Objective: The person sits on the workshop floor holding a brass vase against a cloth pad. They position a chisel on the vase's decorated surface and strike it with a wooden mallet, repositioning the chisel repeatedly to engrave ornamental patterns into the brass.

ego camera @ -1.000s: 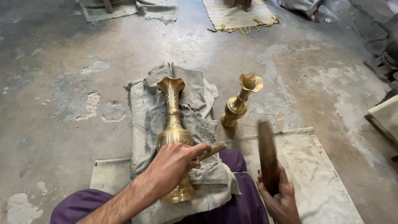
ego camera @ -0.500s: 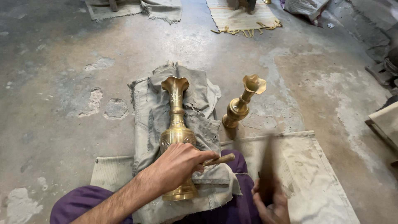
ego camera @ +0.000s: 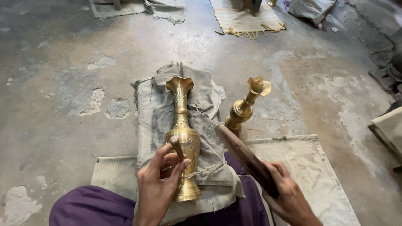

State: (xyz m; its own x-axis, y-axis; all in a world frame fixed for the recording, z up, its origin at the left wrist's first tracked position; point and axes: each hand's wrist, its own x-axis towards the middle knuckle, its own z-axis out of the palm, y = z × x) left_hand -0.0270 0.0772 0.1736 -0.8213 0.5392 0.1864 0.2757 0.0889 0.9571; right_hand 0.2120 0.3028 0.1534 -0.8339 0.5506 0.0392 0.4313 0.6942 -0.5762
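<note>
Holding punch [ego camera: 176,147] steady on vase [ego camera: 183,138], my left hand [ego camera: 157,188] pinching; right hand [ego camera: 289,196] clasps mallet [ego camera: 245,157], lower centre—strike squarely.

A brass vase [ego camera: 182,138] lies on its side, flared mouth pointing away, its round belly and foot nearest the person; fine patterning covers the neck and body. A short wooden-handled tool [ego camera: 176,147], perhaps a punch, stands tilted against the belly. A dark wooden stick [ego camera: 245,158], long and worn, slants up towards the vase, its blunt end just beside it.
</note>
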